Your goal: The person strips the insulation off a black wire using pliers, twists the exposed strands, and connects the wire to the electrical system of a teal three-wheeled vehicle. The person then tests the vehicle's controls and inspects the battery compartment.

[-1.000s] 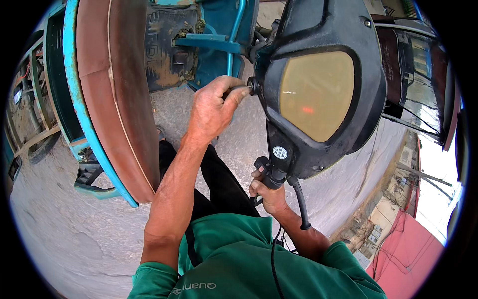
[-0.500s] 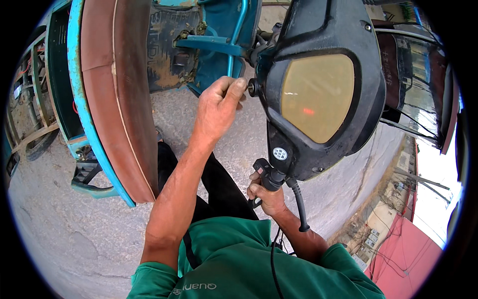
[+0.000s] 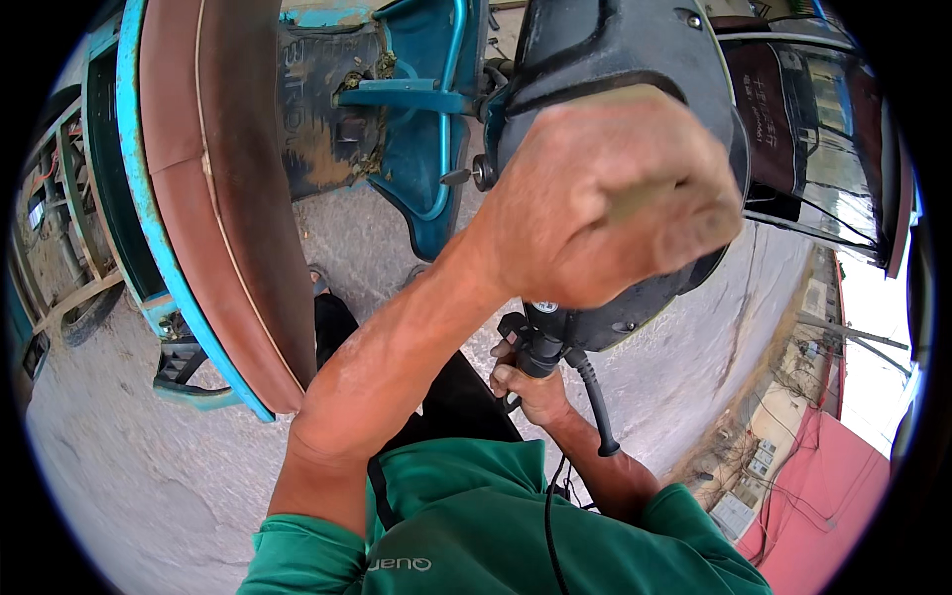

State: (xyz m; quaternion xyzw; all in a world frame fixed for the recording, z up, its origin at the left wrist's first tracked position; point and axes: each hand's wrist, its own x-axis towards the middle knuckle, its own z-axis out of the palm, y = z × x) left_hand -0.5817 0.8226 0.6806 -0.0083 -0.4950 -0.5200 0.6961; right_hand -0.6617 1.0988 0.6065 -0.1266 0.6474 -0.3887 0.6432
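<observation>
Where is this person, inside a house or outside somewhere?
Outside, probably a street-side repair or welding spot: bare concrete ground, a blue-framed metal cart close by, buildings beyond, and a dark welding mask held up.

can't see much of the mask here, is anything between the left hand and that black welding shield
Nothing visible does. The left hand, closed in a fist, is raised right in front of the black welding shield and hides most of it; whether they touch cannot be told.

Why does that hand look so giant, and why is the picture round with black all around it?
In the head view, the left hand is raised close to the fisheye lens, so it looks huge and a bit soft. The lens also bends straight edges, like the blue rim, and leaves black corners. Daylight is even, with a washed-out sky at the right. The right hand lower down looks small and sharp, holding the black handle.
</observation>
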